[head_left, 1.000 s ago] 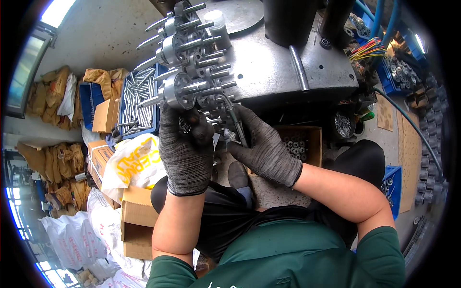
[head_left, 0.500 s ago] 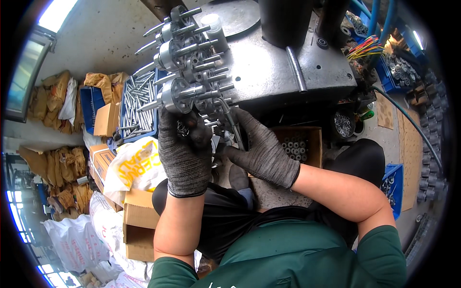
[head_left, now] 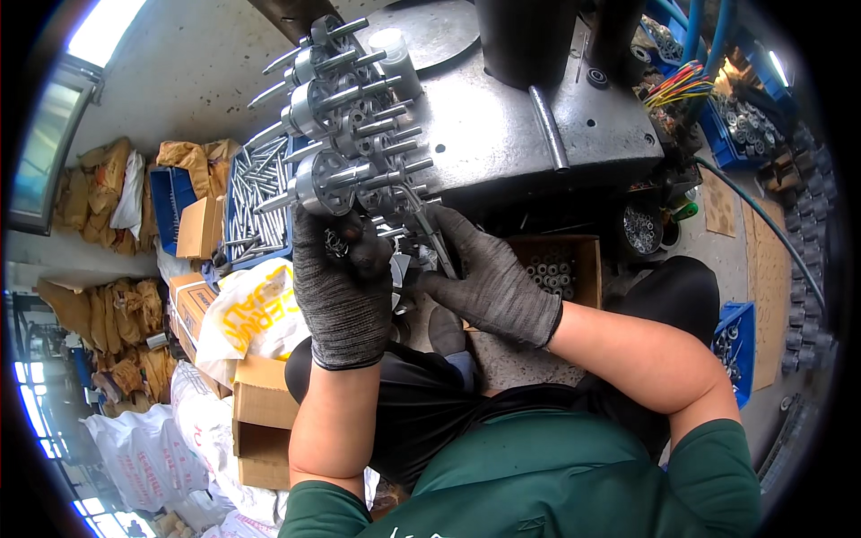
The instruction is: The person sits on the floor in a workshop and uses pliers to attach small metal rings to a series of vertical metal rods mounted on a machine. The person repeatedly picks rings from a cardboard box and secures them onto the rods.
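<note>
Stacked metal rotor parts, round discs with thin shafts (head_left: 334,179), stand in rows at the table's left edge. Just under the nearest disc, my left hand (head_left: 345,287), in a grey knit glove, is closed with curled fingers around some small thin metal rings (head_left: 336,242). My right hand (head_left: 498,282), gloved alike, grips a slim grey metal tool (head_left: 432,235) that looks like pliers. Its narrow tip reaches up beside the nearest disc and shaft. The glove hides part of the tool's handles.
A grey metal machine table (head_left: 502,134) carries a loose rod (head_left: 548,130), a white-capped jar (head_left: 395,63) and a thick dark column (head_left: 526,40). Left is a blue bin of shafts (head_left: 258,202). A cardboard box of small round parts (head_left: 585,273) stands below the table.
The view has shifted slightly, so the rotor parts and table sit a little further left. Both hands keep their hold, with the tool tip still near the nearest disc.
</note>
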Tool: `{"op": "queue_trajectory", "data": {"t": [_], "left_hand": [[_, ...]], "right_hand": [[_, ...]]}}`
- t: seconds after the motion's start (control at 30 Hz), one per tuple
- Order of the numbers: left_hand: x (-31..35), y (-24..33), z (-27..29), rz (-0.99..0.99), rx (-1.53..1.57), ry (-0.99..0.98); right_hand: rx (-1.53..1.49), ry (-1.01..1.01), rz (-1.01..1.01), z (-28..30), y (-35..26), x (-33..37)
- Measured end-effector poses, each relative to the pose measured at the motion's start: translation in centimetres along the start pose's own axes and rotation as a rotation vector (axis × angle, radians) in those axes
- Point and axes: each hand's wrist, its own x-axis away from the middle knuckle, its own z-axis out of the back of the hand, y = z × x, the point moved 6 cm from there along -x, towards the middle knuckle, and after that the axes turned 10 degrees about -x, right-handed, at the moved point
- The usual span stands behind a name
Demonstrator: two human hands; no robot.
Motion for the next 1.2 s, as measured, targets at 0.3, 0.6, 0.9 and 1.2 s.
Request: {"op": "queue_trajectory", "data": {"t": [0.3,0.6,0.9,1.2], "left_hand": [[0.0,0.1,-0.1,0.023,0.001,0.036],[0.2,0.0,0.0,0.040,-0.007,0.081],[0.8,0.4,-0.1,0.047,-0.096,0.140],[1.6,-0.6,0.5,0.104,0.120,0.089]], "right_hand": [[-0.082,-0.014,0.004,0.8,-0.1,0.3],[-0.114,-0.053,0.008,0.6,-1.0,0.5],[-0.700,-0.202,-0.312,1.8,-2.8,3.3],[-0.576,-0.021,-0.267,6.7,-5.1,6.0]]}}
